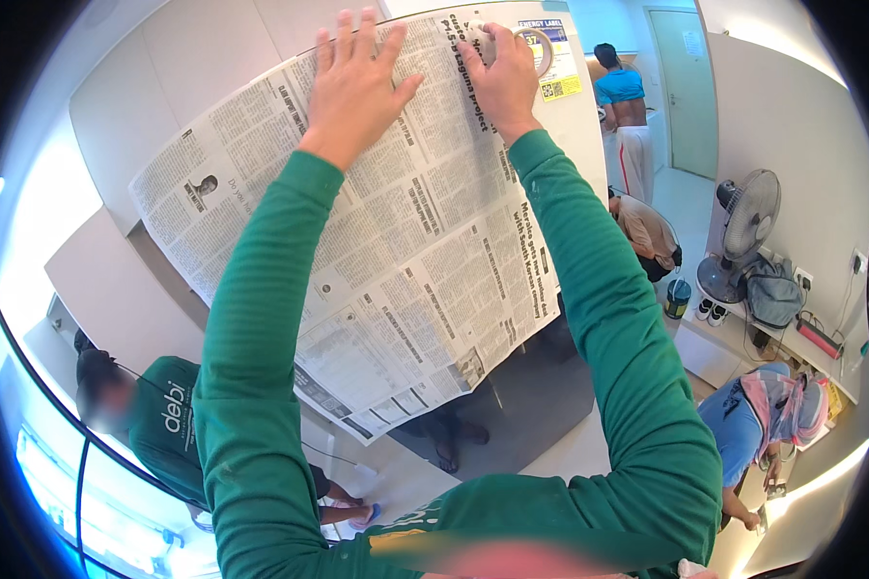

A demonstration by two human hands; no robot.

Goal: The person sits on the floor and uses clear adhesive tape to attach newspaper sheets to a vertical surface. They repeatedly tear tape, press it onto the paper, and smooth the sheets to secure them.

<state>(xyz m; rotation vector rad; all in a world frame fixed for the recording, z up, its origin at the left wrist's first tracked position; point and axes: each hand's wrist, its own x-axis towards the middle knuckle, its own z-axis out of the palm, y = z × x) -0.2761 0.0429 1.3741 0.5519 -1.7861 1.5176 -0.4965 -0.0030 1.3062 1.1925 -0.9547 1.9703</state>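
A large newspaper sheet [405,217] hangs over the front of a pale appliance [583,145] that bears an energy label [561,69]. My left hand [355,90] lies flat on the upper part of the sheet, its fingers spread and their tips near the top edge. Close to the sheet's upper right corner is my right hand [505,83], fingers bent and their tips against the paper. A roll of tape [543,52] shows beside that hand, partly over the label. Whether my right fingers grip the roll or only touch it, I cannot tell.
A co-worker in a green shirt [166,427] stands at the lower left, another person [757,423] at the lower right. Two more people are in the passage behind. At the right, a fan [749,217], a grey bag [773,293] and shoes rest on a low shelf.
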